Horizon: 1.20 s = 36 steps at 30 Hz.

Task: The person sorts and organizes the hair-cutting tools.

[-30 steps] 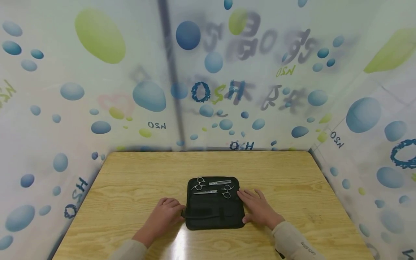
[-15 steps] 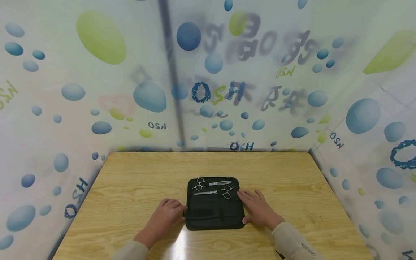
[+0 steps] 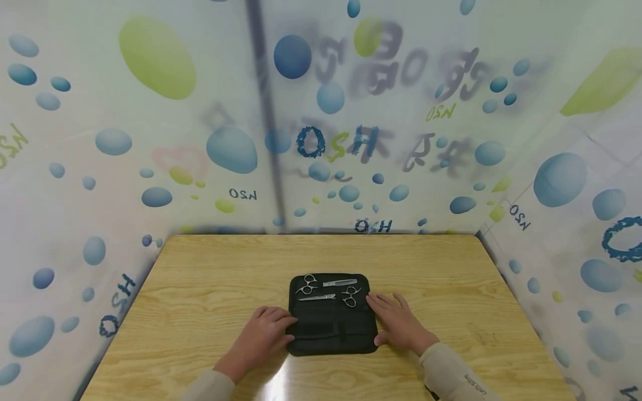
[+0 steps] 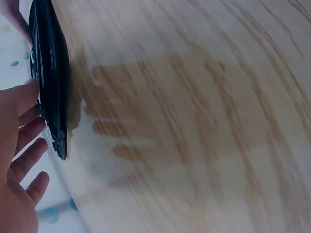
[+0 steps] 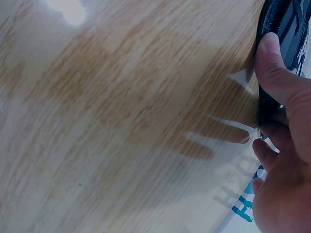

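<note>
A black zip case (image 3: 331,313) lies unfolded on the wooden table. Two pairs of silvery scissors sit in its far half: thinning scissors (image 3: 341,283) with finger rings on the left, and plain-bladed scissors (image 3: 317,297) with rings on the right. My left hand (image 3: 262,336) touches the case's left edge with loosely extended fingers, its thumb near the lower corner. Along the right edge rests my right hand (image 3: 398,320), fingers stretched out; its thumb (image 5: 270,53) lies on the rim in the right wrist view. From the left wrist, the case (image 4: 51,63) shows edge-on.
The table (image 3: 215,278) extends around the case on all sides. Its far edge meets a pale wall curtain (image 3: 321,206) printed with blue and green drops. Similar panels stand at the left and right.
My left hand has shifted right, its fingertips now over the case's left edge. A dark tab seen by those fingers earlier no longer shows. The right hand stays in place.
</note>
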{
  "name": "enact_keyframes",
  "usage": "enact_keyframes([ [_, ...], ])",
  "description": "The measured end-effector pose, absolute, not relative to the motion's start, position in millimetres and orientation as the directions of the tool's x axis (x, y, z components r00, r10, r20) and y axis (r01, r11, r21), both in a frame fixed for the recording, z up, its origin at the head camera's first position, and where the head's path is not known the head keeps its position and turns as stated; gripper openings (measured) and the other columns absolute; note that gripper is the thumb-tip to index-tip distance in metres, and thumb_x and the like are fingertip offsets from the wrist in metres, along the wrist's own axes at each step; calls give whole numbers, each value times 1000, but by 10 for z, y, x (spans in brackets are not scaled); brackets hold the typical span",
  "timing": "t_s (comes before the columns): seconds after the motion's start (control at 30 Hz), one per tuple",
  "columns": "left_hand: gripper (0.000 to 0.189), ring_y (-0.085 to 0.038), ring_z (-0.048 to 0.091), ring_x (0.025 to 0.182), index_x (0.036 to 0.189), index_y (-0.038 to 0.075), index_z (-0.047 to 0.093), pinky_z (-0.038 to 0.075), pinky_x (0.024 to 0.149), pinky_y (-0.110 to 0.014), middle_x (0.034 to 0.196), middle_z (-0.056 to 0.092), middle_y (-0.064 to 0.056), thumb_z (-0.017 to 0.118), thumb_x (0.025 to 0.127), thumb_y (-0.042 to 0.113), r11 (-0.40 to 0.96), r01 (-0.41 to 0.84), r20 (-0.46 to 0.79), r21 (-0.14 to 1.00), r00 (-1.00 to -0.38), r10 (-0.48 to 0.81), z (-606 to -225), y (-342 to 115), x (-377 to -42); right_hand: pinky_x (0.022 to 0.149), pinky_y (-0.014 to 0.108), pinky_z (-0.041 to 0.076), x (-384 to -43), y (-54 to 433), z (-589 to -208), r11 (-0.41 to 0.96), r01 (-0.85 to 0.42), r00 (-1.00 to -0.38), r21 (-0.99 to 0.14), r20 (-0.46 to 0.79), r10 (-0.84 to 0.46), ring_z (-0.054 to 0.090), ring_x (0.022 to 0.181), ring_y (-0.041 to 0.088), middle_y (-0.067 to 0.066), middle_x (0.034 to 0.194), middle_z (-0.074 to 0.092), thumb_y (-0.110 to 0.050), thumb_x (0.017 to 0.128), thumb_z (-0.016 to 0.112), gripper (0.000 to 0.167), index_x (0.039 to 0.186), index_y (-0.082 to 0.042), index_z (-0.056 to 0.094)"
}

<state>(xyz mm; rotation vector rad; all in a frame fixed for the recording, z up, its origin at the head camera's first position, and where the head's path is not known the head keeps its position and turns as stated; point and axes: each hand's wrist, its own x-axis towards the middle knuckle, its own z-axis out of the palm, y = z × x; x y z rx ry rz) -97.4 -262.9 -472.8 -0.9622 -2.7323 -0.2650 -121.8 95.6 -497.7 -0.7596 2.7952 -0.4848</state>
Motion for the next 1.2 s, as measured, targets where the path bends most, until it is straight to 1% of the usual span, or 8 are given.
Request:
enact_keyframes([
  [0.3, 35, -16, 59, 110, 111, 20, 71, 47, 97, -43, 111, 67, 5, 75, 82, 40, 764, 641, 197, 75, -761, 619, -4730, -2524, -990, 116, 62, 16, -1214, 959, -4985, 810, -456, -845, -368, -107, -524, 36, 142, 35, 13, 155, 38, -39, 74, 79, 94, 150, -3, 36],
  [0.6, 32, -18, 59, 111, 109, 20, 71, 46, 98, -45, 108, 67, 5, 75, 83, 38, 774, 629, 138, 77, -775, 616, -4730, -2492, -994, 115, 62, 16, -1210, 959, -4979, 809, -457, -843, -369, -109, -526, 36, 142, 35, 13, 155, 38, -38, 75, 79, 94, 150, -3, 35],
  [0.67, 31, -18, 59, 111, 109, 21, 71, 46, 97, -45, 108, 67, 5, 75, 83, 38, 773, 629, 135, 76, -775, 617, -4729, -2484, -992, 115, 62, 17, -1213, 959, -4981, 809, -459, -844, -366, -105, -527, 37, 142, 35, 13, 155, 38, -39, 74, 79, 94, 150, -3, 36],
  [0.9, 29, -18, 59, 106, 106, 21, 72, 48, 94, -45, 102, 66, 5, 77, 81, 36, 765, 641, 186, 62, -760, 623, -4709, -2454, -986, 115, 62, 19, -1220, 959, -4968, 813, -466, -844, -348, -101, -527, 38, 141, 35, 12, 155, 39, -41, 74, 79, 94, 149, -4, 36],
  [1.2, 28, -19, 58, 108, 109, 23, 72, 46, 98, -47, 102, 65, 4, 74, 84, 37, 790, 604, 123, 103, -796, 593, -4712, -2423, -990, 114, 63, 19, -1220, 959, -4962, 812, -469, -843, -348, -97, -529, 38, 141, 35, 13, 155, 39, -41, 74, 79, 95, 149, -3, 36],
])
